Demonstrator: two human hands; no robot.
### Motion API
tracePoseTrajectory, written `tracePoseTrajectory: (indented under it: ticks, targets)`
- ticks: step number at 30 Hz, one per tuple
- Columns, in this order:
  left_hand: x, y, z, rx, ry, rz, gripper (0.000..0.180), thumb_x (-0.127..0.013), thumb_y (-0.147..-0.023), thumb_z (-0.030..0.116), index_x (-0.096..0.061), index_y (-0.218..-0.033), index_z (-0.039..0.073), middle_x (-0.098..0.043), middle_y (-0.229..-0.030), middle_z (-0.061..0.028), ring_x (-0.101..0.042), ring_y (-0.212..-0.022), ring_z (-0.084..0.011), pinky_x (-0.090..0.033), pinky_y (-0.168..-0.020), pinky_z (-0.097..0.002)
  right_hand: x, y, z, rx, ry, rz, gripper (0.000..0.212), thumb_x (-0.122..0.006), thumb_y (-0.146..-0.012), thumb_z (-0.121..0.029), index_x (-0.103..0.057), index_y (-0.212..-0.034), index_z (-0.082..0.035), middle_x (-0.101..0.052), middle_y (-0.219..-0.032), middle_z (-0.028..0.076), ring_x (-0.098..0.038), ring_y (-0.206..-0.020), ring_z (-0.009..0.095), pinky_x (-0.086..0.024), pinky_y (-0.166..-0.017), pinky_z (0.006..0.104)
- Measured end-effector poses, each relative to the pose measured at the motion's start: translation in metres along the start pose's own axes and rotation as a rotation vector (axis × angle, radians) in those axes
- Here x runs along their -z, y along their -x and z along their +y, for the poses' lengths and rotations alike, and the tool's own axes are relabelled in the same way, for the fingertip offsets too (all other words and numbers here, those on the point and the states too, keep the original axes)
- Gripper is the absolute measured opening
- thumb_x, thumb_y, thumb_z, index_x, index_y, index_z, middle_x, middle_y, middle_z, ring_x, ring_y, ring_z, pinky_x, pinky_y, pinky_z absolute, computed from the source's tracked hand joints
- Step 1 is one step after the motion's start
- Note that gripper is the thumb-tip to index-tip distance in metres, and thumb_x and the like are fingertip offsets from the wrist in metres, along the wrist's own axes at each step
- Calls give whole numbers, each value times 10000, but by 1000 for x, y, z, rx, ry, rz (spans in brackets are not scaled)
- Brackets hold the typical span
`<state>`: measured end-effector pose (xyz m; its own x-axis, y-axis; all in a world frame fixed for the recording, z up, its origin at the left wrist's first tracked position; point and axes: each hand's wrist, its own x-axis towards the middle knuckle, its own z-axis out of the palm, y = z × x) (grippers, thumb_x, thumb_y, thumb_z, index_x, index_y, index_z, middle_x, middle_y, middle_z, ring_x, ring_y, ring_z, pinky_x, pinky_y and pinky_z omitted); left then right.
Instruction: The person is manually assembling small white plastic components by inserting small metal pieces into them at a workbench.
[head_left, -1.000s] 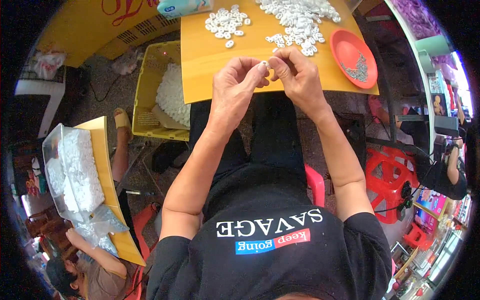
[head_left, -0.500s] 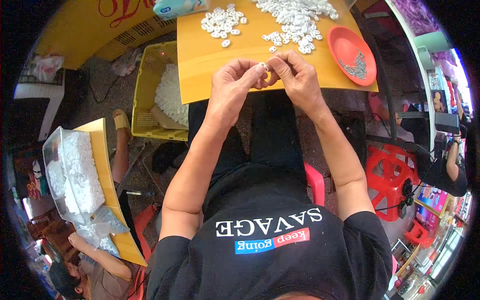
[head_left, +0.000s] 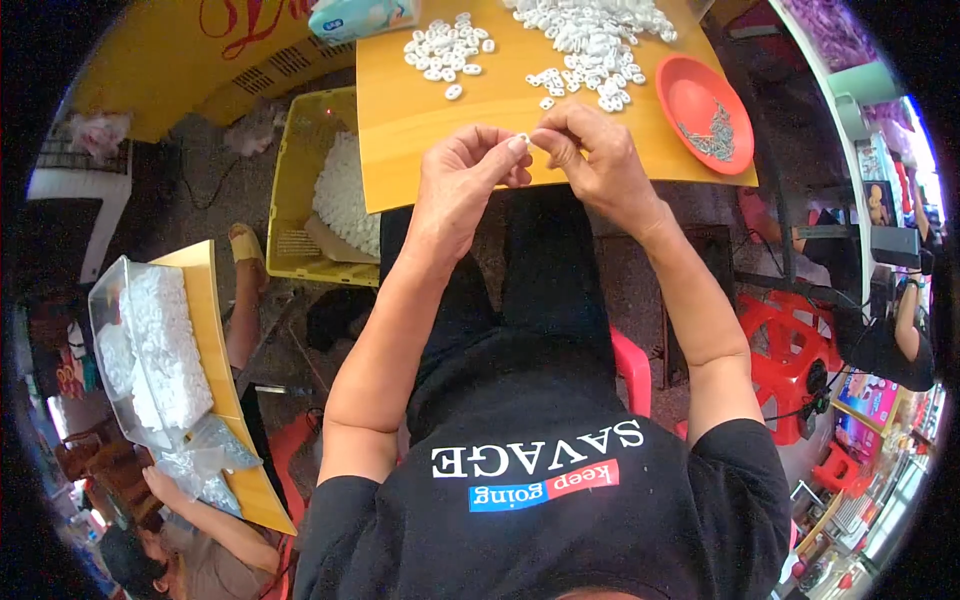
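Over the near edge of the wooden table (head_left: 450,155), my left hand (head_left: 462,185) pinches a small white plastic piece (head_left: 523,139) between thumb and forefinger. My right hand (head_left: 600,160) is closed in a pinch just to the right of it. What its fingertips hold, if anything, is too small to make out. Beyond my hands lie a small heap of white oval pieces with holes (head_left: 447,48) and a larger heap of the same (head_left: 592,45). A red dish (head_left: 690,85) to the right holds small thin metal parts (head_left: 716,135).
A yellow crate (head_left: 285,215) full of white pieces (head_left: 345,195) stands left of the table. Further left, a person's hand (head_left: 165,487) is beside a clear bin (head_left: 110,300) on another board. Red stools (head_left: 785,340) stand at right. A tissue pack (head_left: 362,17) sits at the back.
My right hand has drawn slightly apart from the left, and its fingers have shifted around the white piece. The left hand keeps its pinch almost in place.
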<state>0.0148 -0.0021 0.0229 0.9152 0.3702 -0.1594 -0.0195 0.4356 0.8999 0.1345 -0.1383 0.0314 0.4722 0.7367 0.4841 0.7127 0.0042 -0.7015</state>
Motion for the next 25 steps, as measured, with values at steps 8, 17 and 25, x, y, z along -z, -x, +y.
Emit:
tracePoseTrajectory:
  ticks: [8, 17, 25]
  targets:
    - [-1, 0, -10, -88, -112, 40, 168, -675, -904, 132, -634, -963, -19, -660, -844, -60, -630, -748, -134, -506, -710, -262, -13, 14, -2, -439, -451, 10, 153, -613, -940, -112, -587, -924, 38, -629, -790, 65, -625, -618, 116, -520, -567, 251]
    - [0, 3, -7, -37, -177, -1, 177, -672, -910, 127, -632, -971, -34, -666, -861, -58, -637, -762, -112, -520, -704, -237, -4, 9, -2, 68, 56, 34, 119, -651, -874, -68, -567, -840, 9, -554, -715, 138, -572, -659, 293, -452, -582, 375]
    - [-20, -6, -15, -137, -215, 51, 141, -667, -906, 101, -641, -968, -23, -671, -858, -64, -641, -777, -134, -521, -736, -257, -15, 22, 4, -119, 32, 210, 132, -649, -872, -62, -548, -807, -6, -556, -721, 142, -601, -666, 288, -465, -581, 389]
